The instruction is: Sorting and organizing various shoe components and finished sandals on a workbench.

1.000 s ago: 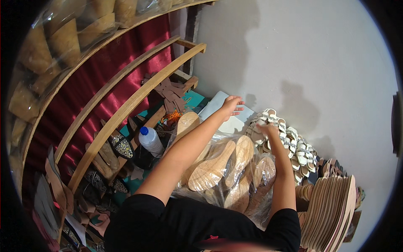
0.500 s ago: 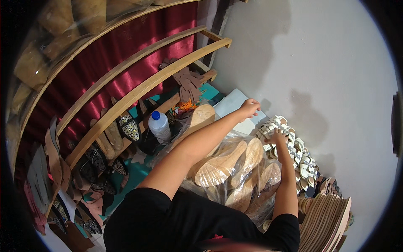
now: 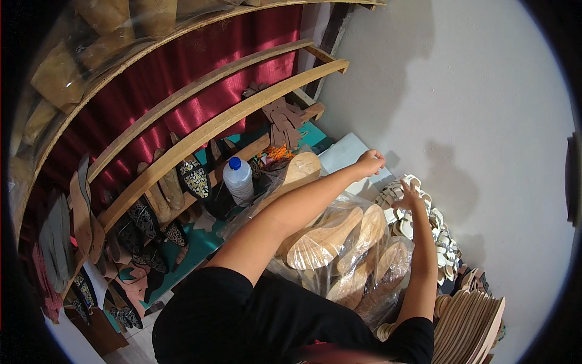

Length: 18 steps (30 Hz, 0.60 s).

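- Beyond the clear plastic bag of tan wooden shoe soles (image 3: 348, 255), at its far edge, the left hand (image 3: 370, 162) is resting knuckles-up on a flat pale grey-white sheet or box (image 3: 347, 155); the fingers are curling loosely, and I cannot tell whether they are pinching anything.
- Just right of that bag, the right hand (image 3: 411, 199) is reaching into a heap of small white and cream loop-shaped sandal straps (image 3: 427, 221), fingers spreading over the near pieces, touching them rather than visibly gripping one.
- Inside the bag, several foot-shaped soles are lying stacked and crossing each other; one more pale sole (image 3: 298, 173) is sticking up at the bag's far left corner.
- Left of the bag, a clear plastic water bottle with a blue cap (image 3: 237, 180) is standing upright in front of a long wooden rail rack (image 3: 206, 130) backed by dark red cloth.
- Right of and nearer than the bag, a fanned stack of thin tan insoles (image 3: 470, 324) is leaning on edge.
- Judging by this, the work seems to be at an early picking stage: the soles are sitting bagged and untouched, the straps are lying in a loose pile, and no strap is being matched to a sole yet.
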Tool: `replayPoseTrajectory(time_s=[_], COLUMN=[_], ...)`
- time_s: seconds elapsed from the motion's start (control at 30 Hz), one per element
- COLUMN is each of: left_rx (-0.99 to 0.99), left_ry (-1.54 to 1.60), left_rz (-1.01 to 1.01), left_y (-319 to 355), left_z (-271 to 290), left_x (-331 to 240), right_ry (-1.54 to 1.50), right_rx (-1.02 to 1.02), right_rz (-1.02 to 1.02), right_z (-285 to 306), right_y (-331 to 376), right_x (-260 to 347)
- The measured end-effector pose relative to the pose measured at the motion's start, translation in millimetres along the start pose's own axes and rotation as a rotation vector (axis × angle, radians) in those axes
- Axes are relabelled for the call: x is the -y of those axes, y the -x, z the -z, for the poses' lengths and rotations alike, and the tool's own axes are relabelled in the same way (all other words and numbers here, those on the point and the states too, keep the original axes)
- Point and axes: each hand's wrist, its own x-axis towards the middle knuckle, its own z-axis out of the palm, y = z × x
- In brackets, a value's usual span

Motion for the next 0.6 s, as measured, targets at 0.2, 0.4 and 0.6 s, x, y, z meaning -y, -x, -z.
replayPoseTrajectory(time_s=[0.2,0.4,0.6], left_rx=[-0.025,0.023,0.579], left_ry=[-0.042,-0.023,0.14], left_rz=[-0.016,-0.224,-0.497], left_y=[2,6,72], left_z=[3,11,6], left_x=[2,-13,-129], right_ry=[0.08,-0.166,-0.363], right_rx=[0.08,-0.021,0.027], right_rz=[0.169,0.313,0.116], right_z=[-25,-35,30], right_y=[14,-1,6], right_x=[-2,-13,-37])
